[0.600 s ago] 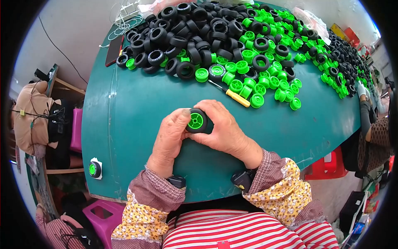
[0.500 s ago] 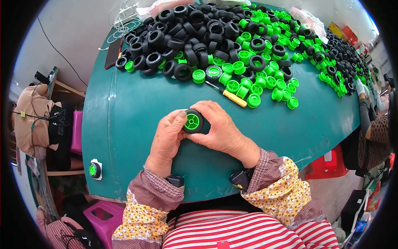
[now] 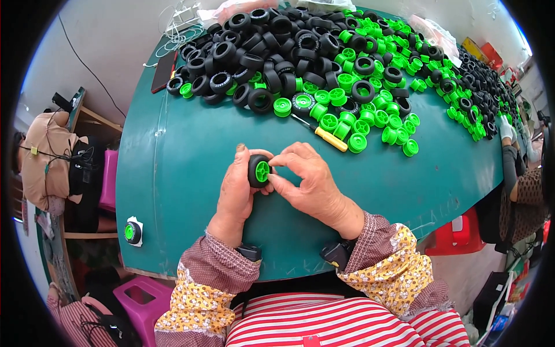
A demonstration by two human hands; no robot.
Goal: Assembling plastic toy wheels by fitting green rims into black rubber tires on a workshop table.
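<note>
Head camera: what is on the left?

There is a pink-purple plastic stool. Past it, on the left edge of the smooth green table, sits a small black-and-green spare wheel.

What comes next?

The bare left hand. It is wrapped around the back of a little round wheel of black rubber and bright green plastic, and its thumb points up.

Tell me how that little wheel looks!

It is fat and dark outside, like a chunky ring. The green middle has thin spokes that meet at a small hub. It is turned a bit to the right, so the green part looks like an egg. It is between the two hands, over the table.

And the bare right hand?

Its thumb and first finger are bent in, right at the wheel's right edge. I cannot tell if they squeeze it.

What is behind the hands?

A big heap of black rubber tyres, then a screwdriver with a yellow handle, then lots of bright green plastic wheel middles.

And far right?

A red plastic stool, and another person's white-gloved hand.
</note>
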